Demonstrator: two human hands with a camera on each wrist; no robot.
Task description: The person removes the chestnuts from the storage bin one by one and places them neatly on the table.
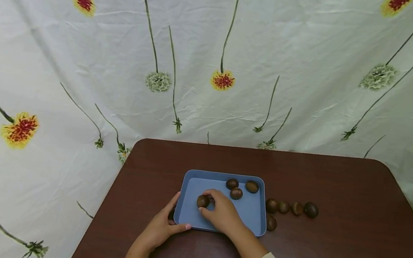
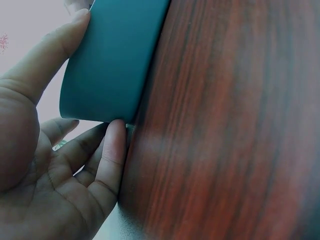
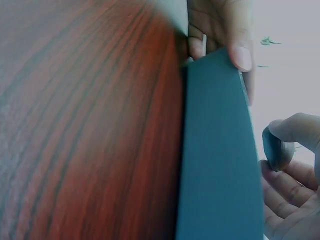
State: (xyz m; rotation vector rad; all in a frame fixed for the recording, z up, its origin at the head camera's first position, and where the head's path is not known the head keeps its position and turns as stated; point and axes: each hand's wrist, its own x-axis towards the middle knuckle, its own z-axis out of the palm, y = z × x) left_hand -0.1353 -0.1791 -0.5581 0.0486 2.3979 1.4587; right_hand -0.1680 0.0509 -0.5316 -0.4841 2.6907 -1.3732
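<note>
My right hand (image 1: 224, 214) reaches over the blue tray (image 1: 246, 214) and pinches a brown chestnut (image 1: 203, 201) between thumb and fingers. In the right wrist view that chestnut (image 3: 278, 150) shows beyond the tray's front wall (image 3: 220, 150). My left hand (image 1: 158, 230) holds the tray's near left corner, thumb on the front rim and fingers at the left side. The left wrist view shows the fingertips (image 2: 116, 131) against the tray's lower corner. Three other chestnuts (image 1: 236, 193) lie in the far right part of the tray.
Right of the tray, several chestnuts (image 1: 284, 207) lie in a row on the dark brown table (image 1: 348, 246). Another chestnut (image 1: 271, 222) sits close against the tray's right side. A white flowered cloth (image 1: 203, 36) hangs behind the table.
</note>
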